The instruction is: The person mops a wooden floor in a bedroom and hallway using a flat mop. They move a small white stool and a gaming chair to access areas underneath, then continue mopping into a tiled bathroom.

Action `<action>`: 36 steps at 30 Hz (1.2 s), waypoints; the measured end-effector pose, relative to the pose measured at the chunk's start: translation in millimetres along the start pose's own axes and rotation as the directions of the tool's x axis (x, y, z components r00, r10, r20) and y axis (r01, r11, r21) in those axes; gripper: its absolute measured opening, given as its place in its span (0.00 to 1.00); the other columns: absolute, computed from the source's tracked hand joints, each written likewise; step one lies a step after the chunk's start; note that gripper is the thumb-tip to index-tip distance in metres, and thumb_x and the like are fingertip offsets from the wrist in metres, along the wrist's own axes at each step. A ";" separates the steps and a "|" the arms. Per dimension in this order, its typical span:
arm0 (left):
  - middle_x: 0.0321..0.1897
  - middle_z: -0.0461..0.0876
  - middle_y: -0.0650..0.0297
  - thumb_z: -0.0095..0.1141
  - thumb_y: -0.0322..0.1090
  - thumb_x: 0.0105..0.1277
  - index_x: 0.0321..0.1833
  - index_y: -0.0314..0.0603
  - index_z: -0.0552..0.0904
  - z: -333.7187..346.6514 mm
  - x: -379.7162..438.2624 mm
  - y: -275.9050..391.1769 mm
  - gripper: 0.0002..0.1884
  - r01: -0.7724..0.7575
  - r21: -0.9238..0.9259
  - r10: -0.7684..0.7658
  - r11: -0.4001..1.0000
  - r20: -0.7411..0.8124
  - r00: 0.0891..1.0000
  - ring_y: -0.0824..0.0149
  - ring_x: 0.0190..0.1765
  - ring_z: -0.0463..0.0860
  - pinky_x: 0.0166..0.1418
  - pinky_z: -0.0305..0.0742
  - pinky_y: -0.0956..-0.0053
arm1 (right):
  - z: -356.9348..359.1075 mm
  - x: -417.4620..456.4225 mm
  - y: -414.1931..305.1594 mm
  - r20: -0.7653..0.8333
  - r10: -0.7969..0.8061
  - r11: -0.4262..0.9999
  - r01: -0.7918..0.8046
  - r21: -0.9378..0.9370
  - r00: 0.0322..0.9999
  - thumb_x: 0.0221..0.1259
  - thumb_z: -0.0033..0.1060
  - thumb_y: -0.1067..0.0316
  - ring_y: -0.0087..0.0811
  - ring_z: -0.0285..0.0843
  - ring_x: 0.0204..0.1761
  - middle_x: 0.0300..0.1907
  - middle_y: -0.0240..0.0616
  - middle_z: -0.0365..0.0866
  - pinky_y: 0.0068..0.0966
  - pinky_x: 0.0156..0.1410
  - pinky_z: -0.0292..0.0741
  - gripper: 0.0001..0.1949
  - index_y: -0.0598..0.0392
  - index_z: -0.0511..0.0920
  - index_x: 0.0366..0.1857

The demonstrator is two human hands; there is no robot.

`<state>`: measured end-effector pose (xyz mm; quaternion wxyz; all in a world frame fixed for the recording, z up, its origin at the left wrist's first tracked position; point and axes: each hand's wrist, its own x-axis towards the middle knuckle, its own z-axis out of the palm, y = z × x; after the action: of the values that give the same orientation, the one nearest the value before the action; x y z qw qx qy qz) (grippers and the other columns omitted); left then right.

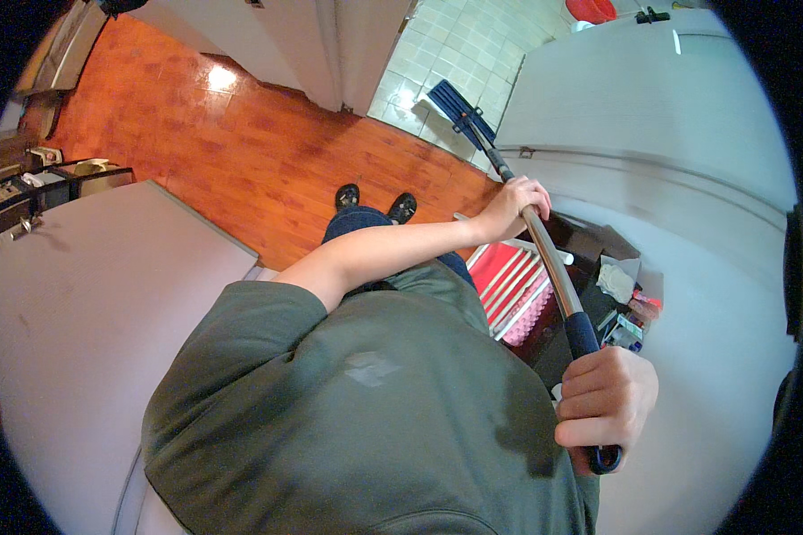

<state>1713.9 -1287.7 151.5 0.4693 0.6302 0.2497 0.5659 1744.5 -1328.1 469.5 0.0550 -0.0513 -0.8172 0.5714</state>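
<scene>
Both hands hold a mop with a long metal pole (550,257) that slants across the right side of the view. My left hand (514,206) wraps around the pole's upper-middle stretch, with the left forearm crossing in front of my body. Lower right, my right hand (609,401) grips the dark blue handle sleeve (579,333) close to its looped end. The flat blue mop head (463,112) is over the pale tiled floor (465,50), just past the doorway edge. Whether it touches the tiles I cannot tell.
Reddish wood-look flooring (241,154) lies around my dark shoes (375,202). A white door (615,107) stands right of the tiles, another door (107,267) at left. Beside my legs are a white-slatted rack (508,284) and assorted small items (626,321). A red basin (590,9) sits far back.
</scene>
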 end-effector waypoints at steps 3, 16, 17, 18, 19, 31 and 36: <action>0.32 0.81 0.64 0.56 0.22 0.49 0.24 0.45 0.78 -8.9 1.0 -2.8 0.06 -0.003 0.048 0.004 0.999 -0.025 1.000 0.60 0.40 0.79 0.46 0.72 0.67 | 1.6 -1.8 2.7 0.005 -0.023 1.000 0.023 -0.009 1.000 0.43 0.59 0.57 0.31 0.68 0.18 0.18 0.29 0.63 0.28 0.23 0.64 0.15 0.57 0.74 0.32; 0.28 0.82 0.53 0.58 0.32 0.62 0.41 0.43 0.80 -38.1 -55.7 4.3 0.06 0.204 0.082 -0.220 0.975 0.394 0.892 0.52 0.33 0.81 0.38 0.74 0.62 | -2.8 -1.7 33.9 0.187 -0.067 0.987 0.038 0.155 0.980 0.38 0.57 0.56 0.38 0.74 0.19 0.15 0.31 0.70 0.34 0.22 0.69 0.17 0.55 0.72 0.32; 0.28 0.82 0.53 0.57 0.32 0.62 0.40 0.43 0.80 -34.0 -68.8 -7.9 0.06 0.193 0.039 -0.193 0.980 0.382 0.904 0.51 0.33 0.81 0.37 0.74 0.62 | -1.4 -1.6 40.8 0.098 0.003 0.983 -0.021 0.181 0.995 0.39 0.57 0.59 0.40 0.72 0.18 0.14 0.32 0.66 0.33 0.23 0.67 0.11 0.54 0.70 0.22; 0.28 0.82 0.53 0.57 0.31 0.62 0.40 0.42 0.79 -37.7 -82.0 -27.9 0.05 0.224 0.057 -0.229 0.973 0.373 0.899 0.51 0.32 0.81 0.37 0.74 0.62 | 12.5 6.7 43.5 -0.312 0.194 0.981 -0.191 0.042 0.930 0.40 0.56 0.61 0.40 0.70 0.17 0.13 0.33 0.66 0.32 0.23 0.65 0.10 0.54 0.69 0.18; 0.27 0.81 0.53 0.56 0.30 0.62 0.39 0.42 0.79 -46.0 -82.9 -37.3 0.04 0.256 0.081 -0.268 0.963 0.366 0.891 0.51 0.31 0.81 0.37 0.73 0.62 | 23.7 8.5 55.1 -0.563 0.188 0.979 -0.199 0.043 0.804 0.41 0.56 0.62 0.39 0.69 0.16 0.13 0.33 0.65 0.31 0.23 0.64 0.10 0.54 0.67 0.15; 0.21 0.77 0.61 0.56 0.26 0.50 0.39 0.41 0.82 -29.6 -76.1 -44.9 0.12 0.167 0.108 -0.197 0.980 0.386 0.901 0.56 0.29 0.77 0.36 0.72 0.65 | 69.8 -9.5 81.2 -0.758 -0.013 0.999 -0.016 -0.030 0.652 0.33 0.54 0.75 0.36 0.60 0.14 0.13 0.34 0.60 0.30 0.21 0.55 0.08 0.54 0.64 0.11; 0.27 0.81 0.54 0.53 0.27 0.59 0.41 0.41 0.83 -22.6 -59.6 -74.1 0.08 0.187 0.169 -0.240 0.968 0.383 0.892 0.51 0.32 0.80 0.36 0.74 0.62 | 68.4 -9.8 105.6 -0.894 -0.037 0.998 -0.033 -0.058 0.447 0.28 0.53 0.73 0.36 0.60 0.12 0.11 0.33 0.59 0.28 0.20 0.57 0.08 0.52 0.63 0.09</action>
<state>1694.6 -1298.9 56.4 0.5284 0.7298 0.2521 0.3529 1746.3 -1356.9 346.6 0.4756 -0.3449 -0.6846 0.4314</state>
